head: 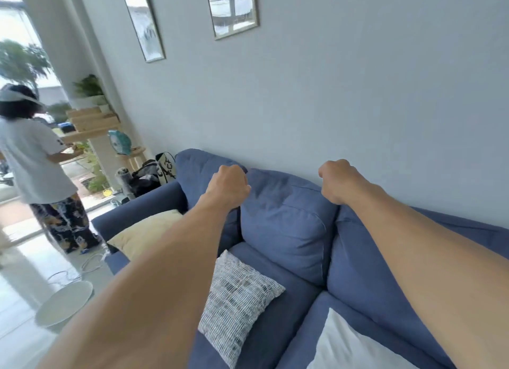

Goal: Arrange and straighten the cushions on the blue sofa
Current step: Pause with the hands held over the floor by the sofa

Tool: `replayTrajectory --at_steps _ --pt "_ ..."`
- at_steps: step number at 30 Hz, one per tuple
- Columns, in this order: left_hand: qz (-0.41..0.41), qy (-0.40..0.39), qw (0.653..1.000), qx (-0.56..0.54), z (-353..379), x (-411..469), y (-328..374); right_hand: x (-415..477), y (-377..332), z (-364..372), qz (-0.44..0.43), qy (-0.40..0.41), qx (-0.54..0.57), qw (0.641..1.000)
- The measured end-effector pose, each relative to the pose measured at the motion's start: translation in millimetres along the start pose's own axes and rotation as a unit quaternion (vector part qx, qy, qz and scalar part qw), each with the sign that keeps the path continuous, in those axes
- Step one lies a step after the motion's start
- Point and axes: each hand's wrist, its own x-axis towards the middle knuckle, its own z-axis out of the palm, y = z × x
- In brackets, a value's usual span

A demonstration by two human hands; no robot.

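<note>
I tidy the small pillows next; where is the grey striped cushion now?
In the head view, the grey striped cushion lies on the blue sofa, in front of the middle back cushion, right of the yellow cushion.

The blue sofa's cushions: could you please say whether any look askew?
Yes. The patterned pillow lies flat and skewed on the seat, the yellow pillow slumps by the armrest, and the middle back cushion, gripped by the left hand and right hand, is creased.
</note>
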Motion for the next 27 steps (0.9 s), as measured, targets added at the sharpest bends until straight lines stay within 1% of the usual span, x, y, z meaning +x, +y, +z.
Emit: replayTrajectory --at_steps 5,9,11,12,17,18,19,22,27 --pt "-0.056 0.033 0.997 0.040 -50.2 -28.2 -105.5 0.2 -104.2 21.6 -0.072 -0.008 0.007 0.997" --pt "-0.108 0.056 0.991 0.047 -89.1 -68.0 -198.0 -10.0 -204.1 38.0 -0.142 -0.014 -0.010 0.990" --pt "-0.129 0.064 0.988 0.059 -105.1 -84.2 -232.4 -13.5 -244.9 43.3 -0.174 -0.012 -0.039 0.984" --pt "-0.150 0.070 0.984 0.067 -117.7 -97.2 -256.2 -15.5 -275.3 48.7 -0.199 -0.017 -0.049 0.979" --pt "-0.236 0.104 0.963 0.074 -160.9 -143.1 -342.7 -22.5 -383.6 77.9 -0.310 -0.005 -0.012 0.951" --pt "-0.264 0.112 0.955 0.072 -170.8 -158.8 -364.0 -25.3 -412.8 86.4 -0.338 -0.008 -0.012 0.941" --pt "-0.270 0.115 0.954 0.069 -171.8 -161.3 -369.0 -25.3 -419.5 87.6 -0.343 -0.012 -0.009 0.939" --pt "-0.322 0.117 0.935 0.090 -189.1 -185.4 -411.7 -25.2 -480.3 109.8 -0.397 -0.032 -0.008 0.917" --pt "-0.375 0.127 0.913 0.101 -203.1 -188.9 -471.2 -13.6 -552.1 132.9 -0.426 -0.046 0.007 0.904"
